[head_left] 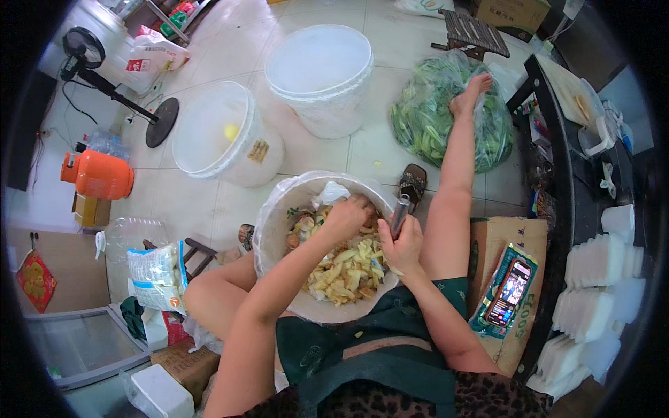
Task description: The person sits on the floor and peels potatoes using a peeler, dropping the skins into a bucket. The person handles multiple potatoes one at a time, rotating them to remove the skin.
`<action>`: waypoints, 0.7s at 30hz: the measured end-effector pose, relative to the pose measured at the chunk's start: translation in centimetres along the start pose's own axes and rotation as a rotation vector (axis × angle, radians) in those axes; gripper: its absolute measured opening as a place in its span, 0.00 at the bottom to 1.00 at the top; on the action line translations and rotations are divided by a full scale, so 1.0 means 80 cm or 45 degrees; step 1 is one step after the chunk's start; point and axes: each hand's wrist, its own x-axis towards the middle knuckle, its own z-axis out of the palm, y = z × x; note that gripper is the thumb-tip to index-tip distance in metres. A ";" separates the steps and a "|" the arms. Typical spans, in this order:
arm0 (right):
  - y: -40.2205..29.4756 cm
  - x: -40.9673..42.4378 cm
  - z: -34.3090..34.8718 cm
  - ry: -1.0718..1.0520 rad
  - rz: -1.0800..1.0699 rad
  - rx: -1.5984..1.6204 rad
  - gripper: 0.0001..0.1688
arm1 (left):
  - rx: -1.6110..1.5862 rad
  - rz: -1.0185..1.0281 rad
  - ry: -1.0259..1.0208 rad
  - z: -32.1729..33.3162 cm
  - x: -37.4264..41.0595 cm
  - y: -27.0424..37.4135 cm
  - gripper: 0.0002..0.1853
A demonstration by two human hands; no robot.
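Between my knees stands a round white bin (272, 230) with a plastic liner, holding pale yellow peelings (347, 271), eggshell-like scraps and a crumpled white plastic bag (334, 193). My left hand (347, 214) reaches down inside its far right part, fingers bent among brown scraps; whether it grips anything is hidden. My right hand (402, 240) is closed around a metal-handled tool (400, 211) over the bin's right rim. The handle points up and away; the tool's working end cannot be made out.
Ahead stand two white buckets (319, 62), (261, 162), the nearer with a yellow round item (231, 131) inside. A bag of leafy greens (428, 115) lies under my outstretched right foot. A cardboard box (486, 235) with a phone (509, 292) is at right, an orange gas cylinder (104, 175) at left.
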 end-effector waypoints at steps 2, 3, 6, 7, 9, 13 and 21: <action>0.005 -0.003 -0.002 0.019 -0.073 -0.064 0.16 | 0.192 -0.057 -0.136 0.018 0.013 0.005 0.14; 0.015 -0.004 -0.004 0.049 -0.128 -0.144 0.17 | 0.222 -0.066 -0.117 0.021 0.017 0.013 0.13; 0.029 -0.007 0.002 0.052 -0.263 -0.352 0.19 | 0.047 -0.046 -0.214 0.010 0.027 0.021 0.11; 0.028 -0.009 0.006 0.084 -0.183 -0.271 0.18 | 0.070 -0.080 -0.306 0.012 0.023 0.017 0.14; 0.018 -0.003 0.002 -0.033 -0.246 -0.131 0.17 | 0.107 -0.081 -0.153 0.032 0.008 0.000 0.20; 0.020 -0.003 -0.007 -0.109 -0.283 -0.030 0.16 | -0.297 0.020 -0.395 0.029 0.005 -0.011 0.25; 0.017 -0.009 -0.007 -0.021 -0.343 0.011 0.13 | -0.254 -0.401 -0.025 -0.040 -0.050 0.038 0.33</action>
